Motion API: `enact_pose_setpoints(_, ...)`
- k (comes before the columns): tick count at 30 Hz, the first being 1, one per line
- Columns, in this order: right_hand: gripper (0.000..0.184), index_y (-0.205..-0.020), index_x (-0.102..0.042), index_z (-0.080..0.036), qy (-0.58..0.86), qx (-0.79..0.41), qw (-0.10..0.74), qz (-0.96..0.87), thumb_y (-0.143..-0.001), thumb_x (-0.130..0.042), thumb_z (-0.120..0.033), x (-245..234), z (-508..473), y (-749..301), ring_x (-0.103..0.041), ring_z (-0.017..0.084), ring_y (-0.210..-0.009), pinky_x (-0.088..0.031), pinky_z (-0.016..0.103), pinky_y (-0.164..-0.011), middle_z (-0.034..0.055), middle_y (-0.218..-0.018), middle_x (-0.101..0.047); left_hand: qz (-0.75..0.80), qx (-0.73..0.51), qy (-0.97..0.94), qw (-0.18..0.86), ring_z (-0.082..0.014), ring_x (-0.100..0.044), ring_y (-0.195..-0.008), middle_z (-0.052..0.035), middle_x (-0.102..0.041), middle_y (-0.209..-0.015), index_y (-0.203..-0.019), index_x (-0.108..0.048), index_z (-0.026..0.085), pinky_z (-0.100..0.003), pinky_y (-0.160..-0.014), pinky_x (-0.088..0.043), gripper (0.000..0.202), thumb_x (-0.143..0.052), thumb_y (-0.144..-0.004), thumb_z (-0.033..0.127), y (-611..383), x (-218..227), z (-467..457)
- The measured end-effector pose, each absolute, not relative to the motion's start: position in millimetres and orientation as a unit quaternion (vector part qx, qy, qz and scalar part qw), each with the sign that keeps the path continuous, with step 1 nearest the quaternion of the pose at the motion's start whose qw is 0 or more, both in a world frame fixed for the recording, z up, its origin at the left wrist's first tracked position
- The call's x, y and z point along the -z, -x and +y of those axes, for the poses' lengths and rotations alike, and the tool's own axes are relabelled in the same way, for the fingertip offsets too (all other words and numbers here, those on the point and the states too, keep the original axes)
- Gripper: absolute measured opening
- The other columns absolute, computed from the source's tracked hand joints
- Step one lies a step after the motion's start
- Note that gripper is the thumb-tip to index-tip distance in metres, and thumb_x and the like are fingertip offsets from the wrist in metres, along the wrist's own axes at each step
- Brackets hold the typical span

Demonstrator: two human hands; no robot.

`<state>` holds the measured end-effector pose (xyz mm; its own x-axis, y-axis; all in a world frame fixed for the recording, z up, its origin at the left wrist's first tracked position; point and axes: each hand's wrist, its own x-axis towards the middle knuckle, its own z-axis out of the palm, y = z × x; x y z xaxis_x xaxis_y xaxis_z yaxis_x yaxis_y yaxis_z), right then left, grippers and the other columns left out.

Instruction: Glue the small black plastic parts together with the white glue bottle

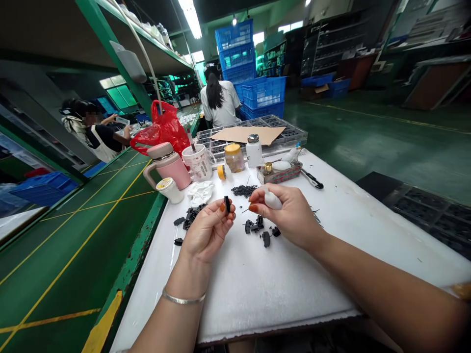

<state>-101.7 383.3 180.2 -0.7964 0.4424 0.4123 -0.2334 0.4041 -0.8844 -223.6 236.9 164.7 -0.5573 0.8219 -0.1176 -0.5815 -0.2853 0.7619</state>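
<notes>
My left hand (208, 230) pinches a small black plastic part (227, 203) between thumb and fingertips, held upright above the white padded table (257, 284). My right hand (287, 211) is closed round a small white squeeze bottle (273, 199), and a thin needle tip (246, 211) sticks out toward the black part. Between and below the hands lie several loose black parts (259, 229), with another cluster (189, 218) left of my left hand. A pile of tiny black pieces (244, 190) sits just beyond the hands.
At the table's far end stand a pink mug (167, 166), a white cup (198, 162), a yellow-lidded jar (234, 157), a white bottle (253, 151), a small tray (280, 172) and a cutter (312, 180). A green conveyor (73, 235) runs on the left. Two people work farther back.
</notes>
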Motion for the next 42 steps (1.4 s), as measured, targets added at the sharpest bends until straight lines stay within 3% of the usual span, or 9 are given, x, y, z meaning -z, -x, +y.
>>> enact_pose_setpoints(6, 0.009, -0.085, -0.067, -0.018, 0.041, -0.480, 0.405, -0.777, -0.078, -0.068, -0.023, -177, 378, 98, -0.060, 0.009, -0.071, -0.045, 0.019, -0.067, -0.0025, -0.078, -0.067, 0.413, -0.761, -0.156, 0.474, -0.0072, -0.062, -0.064, -0.0046, -0.067, -0.077, -0.084, -0.066, 0.010, -0.012, -0.057, -0.054, 0.018, -0.077, -0.069, 0.012, 214, -162, 242)
enact_pose_setpoints(10, 0.006, -0.084, -0.066, -0.017, 0.030, -0.444, 0.424, -0.789, -0.078, -0.066, -0.016, -176, 377, 97, -0.059, 0.007, -0.068, -0.044, 0.016, -0.064, -0.0041, -0.076, -0.065, 0.422, -0.750, -0.162, 0.482, -0.0072, -0.063, -0.063, -0.0043, -0.067, -0.077, -0.084, -0.066, 0.010, -0.012, -0.058, -0.055, 0.020, -0.078, -0.069, 0.014, 211, -161, 244)
enact_pose_setpoints(17, 0.026, -0.087, -0.066, -0.014, -0.034, -0.351, 0.465, -0.812, -0.066, -0.062, 0.002, -176, 376, 95, -0.062, 0.008, -0.077, -0.046, 0.016, -0.075, -0.0021, -0.083, -0.068, 0.431, -0.749, -0.154, 0.478, -0.0091, -0.065, -0.063, -0.0047, -0.069, -0.075, -0.080, -0.063, 0.010, -0.014, -0.058, -0.056, 0.022, -0.079, -0.065, 0.010, 207, -160, 246)
enact_pose_setpoints(23, 0.022, -0.084, -0.063, -0.013, -0.073, -0.280, 0.471, -0.833, -0.069, -0.058, 0.003, -177, 375, 94, -0.061, 0.011, -0.076, -0.044, 0.021, -0.074, 0.0006, -0.081, -0.067, 0.460, -0.760, -0.149, 0.434, -0.0096, -0.066, -0.058, -0.0038, -0.070, -0.073, -0.078, -0.062, 0.011, -0.015, -0.056, -0.056, 0.025, -0.080, -0.061, 0.007, 204, -161, 248)
enact_pose_setpoints(29, 0.015, -0.084, -0.061, -0.018, 0.031, -0.405, 0.422, -0.811, -0.074, -0.061, -0.006, -175, 372, 96, -0.057, 0.006, -0.071, -0.042, 0.016, -0.068, -0.0058, -0.078, -0.063, 0.493, -0.764, -0.174, 0.378, -0.0092, -0.065, -0.056, -0.0043, -0.071, -0.070, -0.072, -0.064, 0.010, -0.016, -0.057, -0.056, 0.022, -0.082, -0.062, 0.017, 199, -163, 250)
enact_pose_setpoints(35, 0.006, -0.081, -0.059, -0.017, 0.067, -0.523, 0.350, -0.775, -0.078, -0.061, -0.013, -175, 376, 99, -0.053, 0.007, -0.066, -0.042, 0.017, -0.063, -0.0047, -0.072, -0.059, 0.511, -0.765, -0.193, 0.342, -0.0102, -0.066, -0.057, -0.0039, -0.072, -0.071, -0.072, -0.066, 0.012, -0.017, -0.058, -0.055, 0.020, -0.082, -0.062, 0.019, 199, -161, 251)
enact_pose_setpoints(39, 0.015, -0.085, -0.056, -0.015, 0.028, -0.659, 0.238, -0.713, -0.076, -0.067, -0.019, -176, 386, 104, -0.053, 0.008, -0.060, -0.042, 0.018, -0.057, -0.0041, -0.066, -0.057, 0.512, -0.754, -0.199, 0.360, -0.0105, -0.066, -0.055, -0.0040, -0.072, -0.070, -0.072, -0.067, 0.012, -0.017, -0.056, -0.054, 0.019, -0.082, -0.062, 0.018, 199, -163, 250)
enact_pose_setpoints(42, 0.020, -0.083, -0.057, -0.014, 0.016, -0.686, 0.215, -0.695, -0.073, -0.071, -0.023, -176, 389, 107, -0.053, 0.008, -0.061, -0.042, 0.018, -0.056, -0.0026, -0.069, -0.058, 0.512, -0.750, -0.207, 0.364, -0.0106, -0.066, -0.056, -0.0041, -0.072, -0.070, -0.072, -0.067, 0.012, -0.017, -0.056, -0.054, 0.018, -0.082, -0.063, 0.019, 199, -164, 249)
